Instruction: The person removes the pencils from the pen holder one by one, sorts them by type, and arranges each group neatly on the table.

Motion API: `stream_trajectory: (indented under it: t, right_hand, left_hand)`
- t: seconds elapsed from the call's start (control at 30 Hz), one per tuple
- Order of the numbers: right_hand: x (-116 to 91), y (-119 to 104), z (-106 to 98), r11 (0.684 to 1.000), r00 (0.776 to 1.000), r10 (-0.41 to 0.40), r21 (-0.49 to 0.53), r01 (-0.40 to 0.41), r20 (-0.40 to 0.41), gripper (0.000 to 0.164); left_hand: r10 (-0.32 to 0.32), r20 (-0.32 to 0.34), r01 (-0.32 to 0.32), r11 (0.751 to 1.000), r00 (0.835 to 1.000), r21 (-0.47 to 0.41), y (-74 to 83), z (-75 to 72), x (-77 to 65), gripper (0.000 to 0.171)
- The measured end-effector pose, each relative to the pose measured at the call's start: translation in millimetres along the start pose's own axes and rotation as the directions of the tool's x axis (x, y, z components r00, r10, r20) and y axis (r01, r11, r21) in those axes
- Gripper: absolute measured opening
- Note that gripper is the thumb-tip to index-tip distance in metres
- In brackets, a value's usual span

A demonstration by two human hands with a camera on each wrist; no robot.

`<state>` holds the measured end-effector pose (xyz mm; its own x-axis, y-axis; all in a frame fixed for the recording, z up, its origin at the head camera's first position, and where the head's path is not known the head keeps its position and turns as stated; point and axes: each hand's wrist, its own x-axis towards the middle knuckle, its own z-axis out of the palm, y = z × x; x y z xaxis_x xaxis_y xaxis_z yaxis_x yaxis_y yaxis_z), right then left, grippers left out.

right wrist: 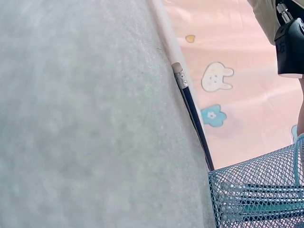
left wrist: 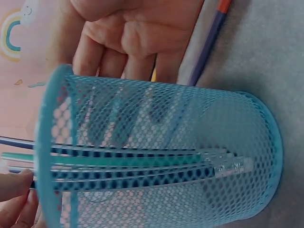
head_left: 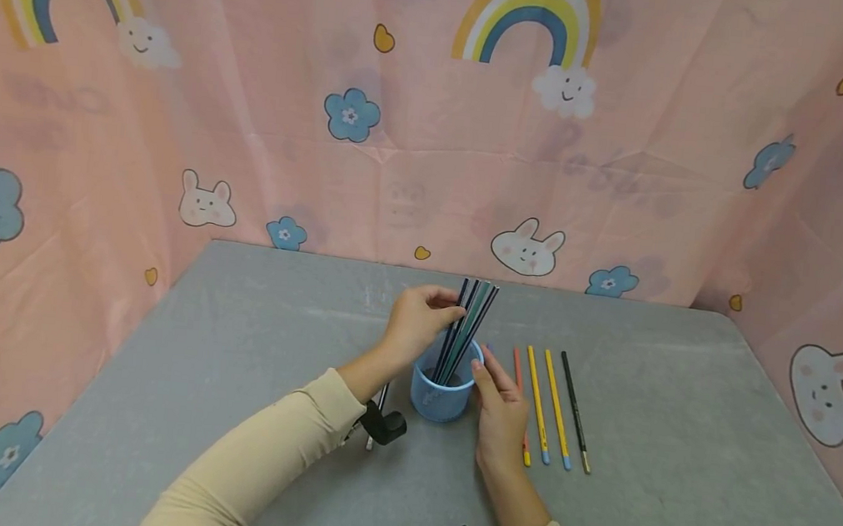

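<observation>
A light blue mesh pen cup point(head_left: 439, 404) stands upright in the middle of the table. Several dark pencils and a green one point(head_left: 476, 309) lean in it, eraser ends down at the bottom in the left wrist view. My left hand point(head_left: 420, 321) pinches some of these pencils between thumb and fingers just above the rim. On the cup's right side, my right hand point(head_left: 502, 420) grips the wall, its thumb by the rim and its fingers behind the mesh point(left wrist: 142, 114). Left of the cup lies a dark pencil with a white eraser point(right wrist: 195, 118), partly hidden by the left wrist in the head view.
To the right of the right hand lie a red pencil point(head_left: 518, 372), two yellow pencils point(head_left: 538, 398) and a black pencil point(head_left: 576, 410), roughly side by side. A pink patterned cloth point(head_left: 398, 186) hangs behind the grey table point(head_left: 676, 452).
</observation>
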<state>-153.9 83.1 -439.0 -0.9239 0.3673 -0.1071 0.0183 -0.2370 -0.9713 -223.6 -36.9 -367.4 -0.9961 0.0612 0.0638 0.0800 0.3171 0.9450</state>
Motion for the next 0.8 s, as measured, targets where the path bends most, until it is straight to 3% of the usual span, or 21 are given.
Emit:
stream_trajectory:
  t: [0.23,0.43,0.8]
  right_hand:
    - [-1.2,-0.7,0.1,1.0,1.0,0.004,-0.007,-0.004,-0.001,0.037]
    - [1.2,-0.2,0.8,0.999,1.0,0.02,-0.027,-0.021,-0.012,0.035]
    - [1.6,0.6,0.2,0.999,1.0,0.017,-0.031,-0.017,-0.003,0.036]
  left_hand:
    - [0.023,-0.025,-0.024,0.999,0.999,-0.04,9.1,-7.3,-2.6,0.025]
    - [0.099,-0.054,-0.103,0.991,0.994,-0.083,20.5,-14.5,-5.3,0.024]
    - [0.192,-0.118,-0.212,0.956,0.974,-0.201,51.3,-35.5,-13.3,0.026]
